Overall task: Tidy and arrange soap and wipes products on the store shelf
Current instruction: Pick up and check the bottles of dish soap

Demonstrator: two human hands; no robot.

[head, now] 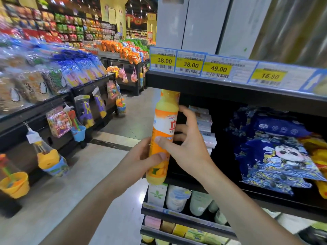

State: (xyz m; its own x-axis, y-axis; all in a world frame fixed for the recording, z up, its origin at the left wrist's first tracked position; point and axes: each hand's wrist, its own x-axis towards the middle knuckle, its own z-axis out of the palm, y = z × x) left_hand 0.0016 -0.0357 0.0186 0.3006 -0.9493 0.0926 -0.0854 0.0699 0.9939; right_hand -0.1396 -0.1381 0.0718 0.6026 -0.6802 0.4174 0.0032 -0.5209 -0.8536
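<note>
Upright orange bottle (163, 137) gripped between both hands' fingers (182, 129) at shelf corner

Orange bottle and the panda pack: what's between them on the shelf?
In the head view, the right hand and a stack of pale packs lie between the bottle and panda pack.

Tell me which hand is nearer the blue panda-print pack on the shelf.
Right. The right hand grips the orange bottle from the shelf side, nearer the blue panda-print pack; the left hand holds the bottle's far side.
</note>
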